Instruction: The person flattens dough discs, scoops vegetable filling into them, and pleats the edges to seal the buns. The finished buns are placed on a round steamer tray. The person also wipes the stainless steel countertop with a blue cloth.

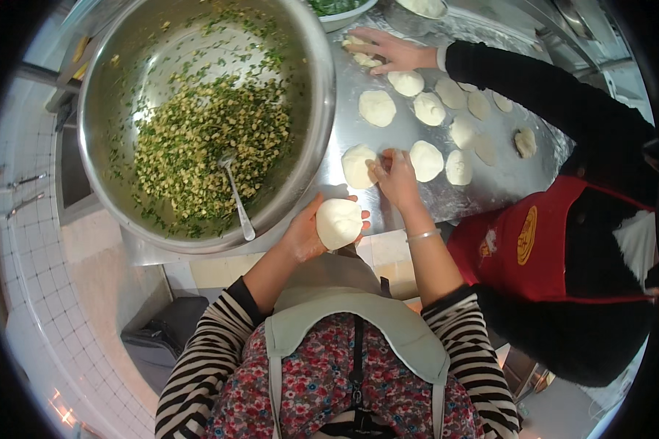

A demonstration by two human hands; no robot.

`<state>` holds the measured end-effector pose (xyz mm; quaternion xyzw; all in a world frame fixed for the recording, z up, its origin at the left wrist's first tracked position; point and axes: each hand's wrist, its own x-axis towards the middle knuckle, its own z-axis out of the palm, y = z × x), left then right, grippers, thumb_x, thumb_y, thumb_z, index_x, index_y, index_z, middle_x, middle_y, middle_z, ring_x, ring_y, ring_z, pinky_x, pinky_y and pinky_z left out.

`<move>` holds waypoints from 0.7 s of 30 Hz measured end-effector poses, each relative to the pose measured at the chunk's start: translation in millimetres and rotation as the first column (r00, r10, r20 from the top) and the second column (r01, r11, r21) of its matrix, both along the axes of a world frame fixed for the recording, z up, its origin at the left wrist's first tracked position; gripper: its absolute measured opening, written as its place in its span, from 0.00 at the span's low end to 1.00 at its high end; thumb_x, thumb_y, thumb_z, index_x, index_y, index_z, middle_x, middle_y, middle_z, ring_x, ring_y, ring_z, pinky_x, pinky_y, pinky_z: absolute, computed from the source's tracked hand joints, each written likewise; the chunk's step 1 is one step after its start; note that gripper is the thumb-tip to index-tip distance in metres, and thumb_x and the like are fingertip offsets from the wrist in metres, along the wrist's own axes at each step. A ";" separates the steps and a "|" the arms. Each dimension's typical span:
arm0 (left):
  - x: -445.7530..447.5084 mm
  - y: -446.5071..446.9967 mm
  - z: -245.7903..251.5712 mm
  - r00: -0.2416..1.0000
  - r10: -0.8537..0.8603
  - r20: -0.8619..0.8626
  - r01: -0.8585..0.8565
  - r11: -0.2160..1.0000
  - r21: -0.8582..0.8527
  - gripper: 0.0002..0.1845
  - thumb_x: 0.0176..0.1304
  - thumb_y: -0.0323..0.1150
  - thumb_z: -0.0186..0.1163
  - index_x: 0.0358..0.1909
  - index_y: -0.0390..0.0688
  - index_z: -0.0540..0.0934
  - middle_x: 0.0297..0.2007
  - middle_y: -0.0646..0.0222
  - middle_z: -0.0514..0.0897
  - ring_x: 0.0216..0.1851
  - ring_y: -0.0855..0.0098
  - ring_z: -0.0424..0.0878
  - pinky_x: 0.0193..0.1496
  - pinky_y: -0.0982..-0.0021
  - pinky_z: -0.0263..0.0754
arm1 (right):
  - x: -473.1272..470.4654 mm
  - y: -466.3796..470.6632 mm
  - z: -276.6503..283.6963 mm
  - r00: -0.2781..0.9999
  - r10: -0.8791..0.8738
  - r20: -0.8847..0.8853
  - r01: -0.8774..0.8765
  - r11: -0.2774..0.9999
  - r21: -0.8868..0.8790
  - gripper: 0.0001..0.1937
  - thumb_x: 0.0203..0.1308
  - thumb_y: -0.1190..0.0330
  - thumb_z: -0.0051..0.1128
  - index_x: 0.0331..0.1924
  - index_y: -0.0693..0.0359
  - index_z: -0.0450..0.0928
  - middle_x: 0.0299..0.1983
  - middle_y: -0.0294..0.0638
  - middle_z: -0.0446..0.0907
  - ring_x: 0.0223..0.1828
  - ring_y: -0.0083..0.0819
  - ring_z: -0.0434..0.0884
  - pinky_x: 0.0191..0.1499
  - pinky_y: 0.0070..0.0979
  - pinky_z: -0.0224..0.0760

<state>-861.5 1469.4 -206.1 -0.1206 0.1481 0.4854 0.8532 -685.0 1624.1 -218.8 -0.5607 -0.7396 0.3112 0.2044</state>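
My left hand (303, 233) cups a rounded white piece of dough (339, 224) from below, fingers showing past its right side. A small raised fold marks its upper face. My right hand (396, 178) is over the metal table, its bent fingertips at the right edge of a flat dough round (358, 166). Whether they grip that edge is unclear. Just right of this hand lies another flat round (426, 161). On my left stands a large steel bowl (321, 118) with chopped green and pale yellow filling (208, 142). A metal spoon (237, 200) rests in it, handle against the near rim.
A co-worker in a red apron (519, 241) stands at right, one hand (398, 50) reaching across the table (340, 131) onto dough pieces (362, 54). Several dough rounds (429, 108) lie on the floured surface. Behind are a bowl of greens (343, 19) and a metal container (412, 21).
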 end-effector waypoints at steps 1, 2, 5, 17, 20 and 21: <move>-1.8 -3.4 1.7 0.997 0.060 0.045 -0.059 0.998 -0.021 0.38 0.78 0.60 0.34 0.75 0.39 0.59 0.71 0.43 0.65 0.71 0.44 0.66 0.69 0.43 0.68 | -6.6 4.6 -6.7 0.999 0.011 0.036 -0.015 0.996 0.088 0.21 0.56 0.68 0.71 0.49 0.72 0.76 0.36 0.52 0.83 0.38 0.49 0.84 0.47 0.40 0.80; -3.9 -7.0 3.1 0.989 0.119 0.089 -0.115 0.992 -0.043 0.38 0.79 0.59 0.36 0.75 0.38 0.59 0.71 0.43 0.66 0.71 0.44 0.67 0.69 0.43 0.69 | -10.2 8.5 -12.1 0.993 0.007 0.122 -0.017 0.997 0.078 0.26 0.52 0.66 0.74 0.51 0.71 0.75 0.38 0.55 0.84 0.41 0.50 0.85 0.48 0.41 0.80; -10.0 -18.1 -1.3 0.972 0.235 0.002 -0.234 0.968 -0.086 0.35 0.78 0.56 0.41 0.73 0.37 0.63 0.67 0.45 0.69 0.67 0.46 0.71 0.68 0.47 0.71 | -21.1 20.3 0.0 0.983 0.003 0.182 0.041 0.970 -0.240 0.30 0.47 0.62 0.78 0.51 0.70 0.76 0.41 0.57 0.84 0.44 0.49 0.86 0.49 0.38 0.80; -7.1 2.6 -6.6 0.869 0.482 -0.112 -0.491 0.869 -0.065 0.27 0.78 0.47 0.48 0.68 0.38 0.69 0.62 0.55 0.77 0.63 0.56 0.77 0.69 0.54 0.72 | -19.5 -31.5 51.4 0.814 -0.019 -0.581 -0.362 0.765 -0.533 0.14 0.58 0.74 0.71 0.46 0.65 0.79 0.41 0.38 0.83 0.42 0.21 0.81 0.45 0.22 0.76; 9.5 16.0 -19.0 0.926 0.376 -0.044 -0.378 0.922 -0.079 0.33 0.79 0.52 0.44 0.73 0.37 0.62 0.68 0.51 0.72 0.68 0.52 0.72 0.72 0.48 0.66 | -13.6 -35.5 60.3 0.835 0.007 -0.549 -0.357 0.768 -0.532 0.15 0.60 0.71 0.71 0.48 0.65 0.79 0.40 0.40 0.85 0.41 0.26 0.83 0.46 0.26 0.78; 11.2 19.9 -20.9 0.927 0.364 0.091 -0.367 0.930 0.016 0.35 0.78 0.53 0.43 0.74 0.36 0.61 0.70 0.50 0.70 0.69 0.50 0.71 0.73 0.47 0.64 | -4.4 -30.0 58.1 0.892 0.044 -0.449 -0.272 0.847 -0.457 0.15 0.60 0.71 0.70 0.48 0.66 0.79 0.41 0.42 0.85 0.42 0.28 0.84 0.46 0.27 0.78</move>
